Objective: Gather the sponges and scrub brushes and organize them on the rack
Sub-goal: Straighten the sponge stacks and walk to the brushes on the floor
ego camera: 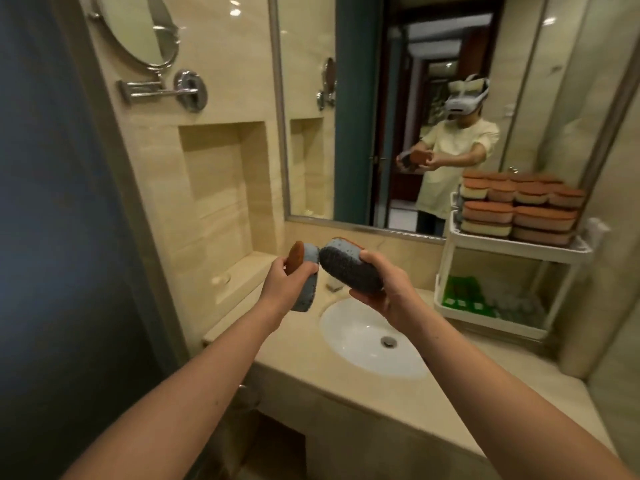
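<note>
My left hand (284,284) grips a grey-blue sponge (308,271) with a brown scouring face, held on edge above the sink's left rim. My right hand (381,289) grips a second sponge (346,266), dark grey underside turned towards me, its orange face on the far side. The two sponges nearly touch end to end. A white two-tier rack (519,249) stands on the counter at the right; its top shelf carries several stacked orange-topped sponges (519,218). Green packets (464,294) lie on its lower shelf.
A white oval sink (367,337) is set into the beige stone counter (346,389) below my hands. A large wall mirror (433,98) reflects a person with a headset. A round swivel mirror (145,32) hangs on the left wall above a tiled niche (221,188).
</note>
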The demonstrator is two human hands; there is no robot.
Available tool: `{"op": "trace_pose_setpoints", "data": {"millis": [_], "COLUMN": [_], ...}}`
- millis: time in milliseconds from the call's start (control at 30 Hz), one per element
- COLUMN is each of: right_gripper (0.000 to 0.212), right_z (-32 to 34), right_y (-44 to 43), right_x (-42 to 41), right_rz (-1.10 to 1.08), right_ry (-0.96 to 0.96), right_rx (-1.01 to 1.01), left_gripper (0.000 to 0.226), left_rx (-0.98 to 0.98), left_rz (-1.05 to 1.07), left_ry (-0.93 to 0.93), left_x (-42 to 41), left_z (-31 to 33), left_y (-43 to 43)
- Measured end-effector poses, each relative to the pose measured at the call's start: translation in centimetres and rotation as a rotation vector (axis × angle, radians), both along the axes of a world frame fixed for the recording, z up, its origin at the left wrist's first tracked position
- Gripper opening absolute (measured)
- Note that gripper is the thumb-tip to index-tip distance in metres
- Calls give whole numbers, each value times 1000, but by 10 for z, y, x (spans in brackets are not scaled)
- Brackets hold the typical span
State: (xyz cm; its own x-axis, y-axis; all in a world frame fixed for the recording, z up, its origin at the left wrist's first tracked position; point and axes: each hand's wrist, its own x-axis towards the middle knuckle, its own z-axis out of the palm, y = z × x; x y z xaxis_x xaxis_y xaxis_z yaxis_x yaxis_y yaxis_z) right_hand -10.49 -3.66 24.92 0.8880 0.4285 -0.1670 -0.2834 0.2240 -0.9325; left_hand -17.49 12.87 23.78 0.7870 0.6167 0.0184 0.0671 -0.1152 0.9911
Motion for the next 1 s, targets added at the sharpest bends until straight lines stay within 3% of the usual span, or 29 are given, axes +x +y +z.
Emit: {"op": "trace_pose_setpoints", "data": {"millis": [333, 700, 800, 1000], "right_gripper": [26, 24, 28, 33], "right_z": [49, 79, 81, 77], "right_y": [-89, -201, -224, -250], "right_x": [144, 266, 295, 335], "right_rz": [-46, -365, -440, -591], "right_ry": [-257, -503, -594, -716], "right_rx": [-272, -487, -570, -981], "left_gripper": [53, 64, 70, 77], "left_rx": [67, 316, 443, 951], "left_rz": [-198, -426, -474, -333], "left_ry": [-78, -84, -103, -130], "left_x": [176, 334, 363, 407], "left_z": [44, 76, 80, 81], "left_y": [-79, -181, -198, -222]}}
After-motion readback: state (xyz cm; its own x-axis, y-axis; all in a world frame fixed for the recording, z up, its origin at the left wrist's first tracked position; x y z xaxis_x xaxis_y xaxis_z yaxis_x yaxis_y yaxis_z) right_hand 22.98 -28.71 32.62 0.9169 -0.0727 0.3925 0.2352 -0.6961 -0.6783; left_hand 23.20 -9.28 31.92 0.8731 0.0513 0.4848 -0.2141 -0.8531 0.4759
